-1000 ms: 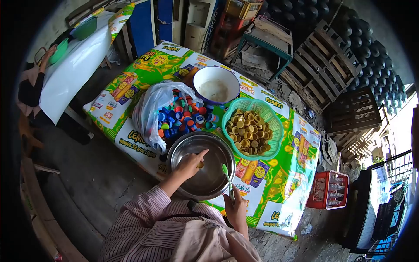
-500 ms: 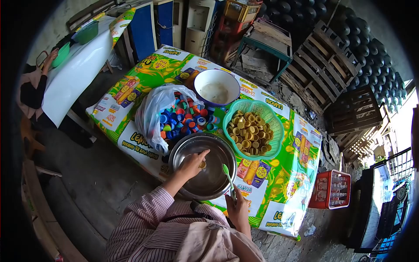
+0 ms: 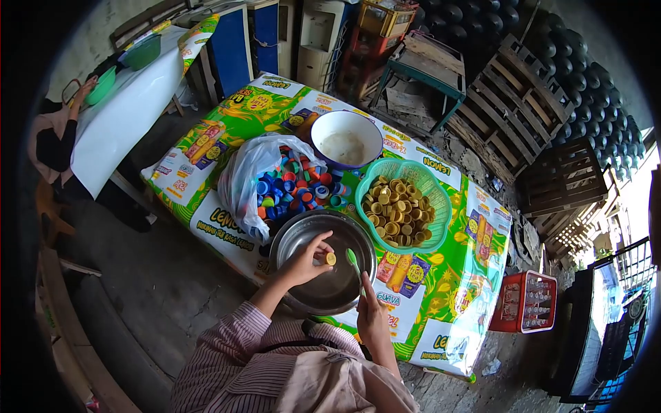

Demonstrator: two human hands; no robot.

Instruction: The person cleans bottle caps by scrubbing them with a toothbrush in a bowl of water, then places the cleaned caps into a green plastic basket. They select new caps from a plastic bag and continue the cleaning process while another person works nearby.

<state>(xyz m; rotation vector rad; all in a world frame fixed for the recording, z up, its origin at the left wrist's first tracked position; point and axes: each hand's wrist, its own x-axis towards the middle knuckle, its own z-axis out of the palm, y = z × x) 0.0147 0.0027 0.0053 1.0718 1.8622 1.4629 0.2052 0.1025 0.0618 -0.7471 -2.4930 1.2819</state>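
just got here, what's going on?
The person's left hand holds a small, round, gold cap over a round, silver metal basin. The right hand grips a green-and-white brush, its head over the basin's right side. Beyond the basin are a mint-green plastic basket of gold caps, a translucent plastic bag with blue, red and green caps, and a white bowl with a blue rim.

On table (image 3: 441,327): basin (image 3: 330,296) at near edge. Behind basin, left: bag (image 3: 237,187), bottle caps (image 3: 286,186) inside; right: basket (image 3: 439,230), further caps (image 3: 399,208) inside. Farther back, between bag and basket: bowl (image 3: 344,141). Over basin: single cap (image 3: 331,259) in left hand (image 3: 303,267), brush (image 3: 352,258) in right hand (image 3: 372,320). On floor (image 3: 509,351), right of table: crate (image 3: 508,301).
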